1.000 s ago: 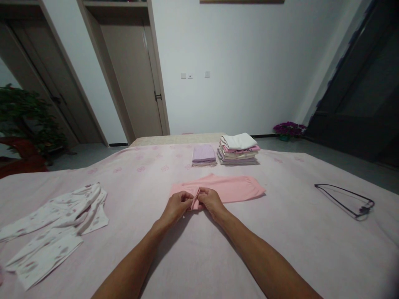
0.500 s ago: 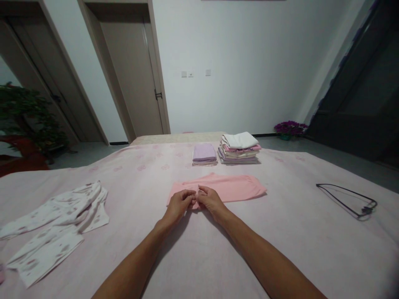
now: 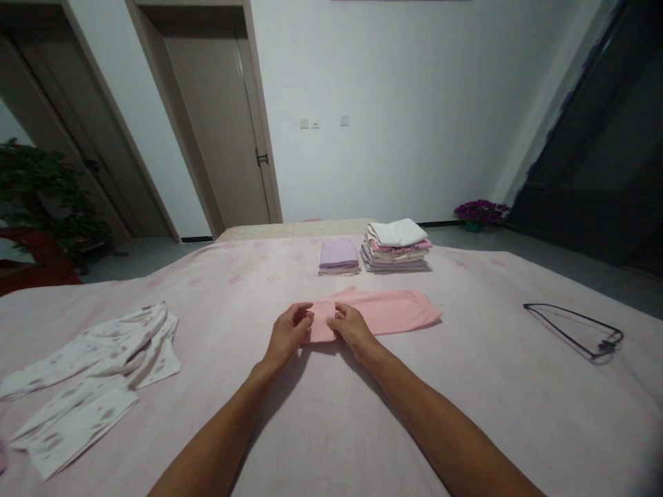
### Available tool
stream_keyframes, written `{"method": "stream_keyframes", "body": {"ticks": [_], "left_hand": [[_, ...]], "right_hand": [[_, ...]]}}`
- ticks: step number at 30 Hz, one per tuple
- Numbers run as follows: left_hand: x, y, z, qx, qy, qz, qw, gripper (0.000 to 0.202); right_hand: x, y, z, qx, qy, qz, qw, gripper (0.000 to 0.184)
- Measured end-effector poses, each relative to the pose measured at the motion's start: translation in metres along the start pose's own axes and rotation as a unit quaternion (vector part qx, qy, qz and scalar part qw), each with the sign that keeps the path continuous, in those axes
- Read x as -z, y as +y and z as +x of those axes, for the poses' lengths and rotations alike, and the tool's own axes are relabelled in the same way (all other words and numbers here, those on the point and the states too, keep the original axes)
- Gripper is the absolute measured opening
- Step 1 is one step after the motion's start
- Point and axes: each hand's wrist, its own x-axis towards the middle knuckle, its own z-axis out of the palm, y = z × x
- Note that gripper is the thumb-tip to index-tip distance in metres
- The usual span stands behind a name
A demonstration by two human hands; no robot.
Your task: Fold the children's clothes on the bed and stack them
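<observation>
A pair of pink trousers lies crosswise in front of me, doubled lengthwise, with one end turned over between my hands. My left hand has its fingers curled around the left edge of that turned end. My right hand pinches the loose edge of the flap between thumb and fingers. The cloth between the two hands is flat, and the fingertips partly cover its edges.
Beyond the trousers stand a low lilac folded stack and a taller pile of folded clothes. White printed clothing lies loose at left. Black-framed glasses rest at right on the pink sheet.
My hands have moved apart; the left one has shifted left. The pink end, bunched between my fingers before, is now spread flat as a fold.
</observation>
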Motion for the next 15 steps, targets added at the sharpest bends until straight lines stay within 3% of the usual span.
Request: {"method": "stream_keyframes", "body": {"ticks": [4, 7, 11, 15], "left_hand": [[0.012, -0.002, 0.004, -0.028, 0.081, 0.008, 0.996, 0.035], [0.018, -0.009, 0.007, -0.059, 0.111, 0.041, 0.991, 0.033], [0.018, -0.012, 0.005, -0.063, 0.111, 0.07, 0.989, 0.03], [0.009, -0.009, -0.002, -0.092, 0.075, 0.147, 0.982, 0.028]], "right_hand": [[0.017, -0.024, 0.01, -0.008, 0.047, -0.045, 0.998, 0.043], [0.036, -0.04, 0.018, 0.004, 0.076, -0.079, 0.994, 0.049], [0.064, -0.058, 0.022, 0.033, 0.11, -0.121, 0.986, 0.059], [0.091, -0.074, 0.024, 0.049, 0.142, -0.142, 0.979, 0.061]]}}
